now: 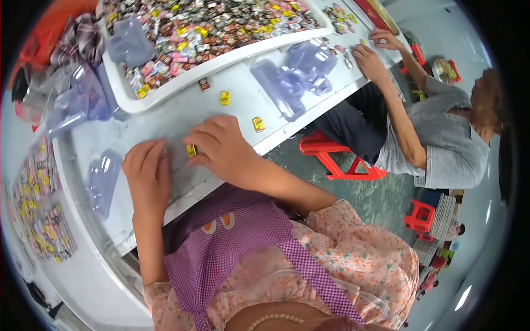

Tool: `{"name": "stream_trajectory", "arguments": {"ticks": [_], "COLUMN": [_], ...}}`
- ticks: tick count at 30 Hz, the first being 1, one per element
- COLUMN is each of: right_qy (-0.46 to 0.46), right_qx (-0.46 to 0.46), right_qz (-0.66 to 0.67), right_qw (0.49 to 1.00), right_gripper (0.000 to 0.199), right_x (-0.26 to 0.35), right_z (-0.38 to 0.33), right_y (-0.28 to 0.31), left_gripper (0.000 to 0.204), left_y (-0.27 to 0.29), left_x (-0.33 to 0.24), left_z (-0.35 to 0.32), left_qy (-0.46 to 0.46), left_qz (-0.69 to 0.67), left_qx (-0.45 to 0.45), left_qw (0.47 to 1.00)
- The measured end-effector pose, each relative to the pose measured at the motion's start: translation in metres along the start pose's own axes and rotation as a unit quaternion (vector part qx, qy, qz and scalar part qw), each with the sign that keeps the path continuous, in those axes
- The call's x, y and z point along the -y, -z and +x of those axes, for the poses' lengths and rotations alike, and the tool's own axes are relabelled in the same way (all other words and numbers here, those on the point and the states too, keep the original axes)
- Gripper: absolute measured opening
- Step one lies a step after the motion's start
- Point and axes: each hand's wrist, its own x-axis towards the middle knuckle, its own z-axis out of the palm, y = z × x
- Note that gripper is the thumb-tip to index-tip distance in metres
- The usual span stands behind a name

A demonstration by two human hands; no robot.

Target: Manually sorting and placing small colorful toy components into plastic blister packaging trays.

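Observation:
My right hand (226,149) pinches a small yellow box (191,150) with dark markings between thumb and fingers, just above the white table (190,177). Facing it, my left hand (148,168) is closed, its fingers bent and pressed together. A tiny pale bit shows at its fingertips, too small to name. Beyond my right hand lie two more little yellow boxes, one farther off (224,97) and one to the right (258,124). A small dark box (205,84) rests by the white tray's near wall (182,91).
Piled small colourful boxes (221,33) fill the tray. Clear plastic trays lie to the right (292,77), at the left (104,182) and on the pile (131,43). Bagged boxes (41,204) are at far left. A co-worker (441,127) handles small items at the table's right end.

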Motion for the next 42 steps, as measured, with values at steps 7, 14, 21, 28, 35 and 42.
{"name": "stream_trajectory", "arguments": {"ticks": [7, 14, 21, 28, 35, 42], "right_qy": [-0.016, -0.016, -0.130, -0.037, 0.096, 0.098], "right_qx": [0.182, 0.100, 0.092, 0.025, 0.169, 0.164], "right_qz": [0.154, 0.163, 0.328, 0.212, 0.189, 0.143], "right_qw": [0.971, 0.981, 0.931, 0.976, 0.962, 0.971], "right_gripper": [0.038, 0.033, 0.025, 0.026, 0.033, 0.030], "right_x": [0.026, 0.006, 0.008, 0.005, 0.028, 0.020], "right_z": [-0.013, -0.002, 0.030, 0.031, -0.009, -0.022], "right_y": [0.022, -0.003, -0.029, -0.019, 0.012, 0.009], "left_gripper": [0.030, 0.034, 0.031, 0.034, 0.039, 0.035], "left_y": [0.008, 0.031, 0.029, 0.040, 0.042, 0.030], "left_x": [0.003, -0.015, -0.037, -0.032, -0.005, 0.006], "left_z": [0.008, -0.007, -0.017, -0.019, 0.012, 0.008], "left_qy": [0.092, 0.177, 0.221, 0.216, 0.088, 0.106], "left_qz": [0.068, -0.061, -0.147, -0.174, -0.057, -0.010], "left_qx": [0.036, 0.093, 0.090, 0.083, 0.041, 0.096], "left_qw": [0.993, 0.978, 0.960, 0.957, 0.994, 0.990]}}
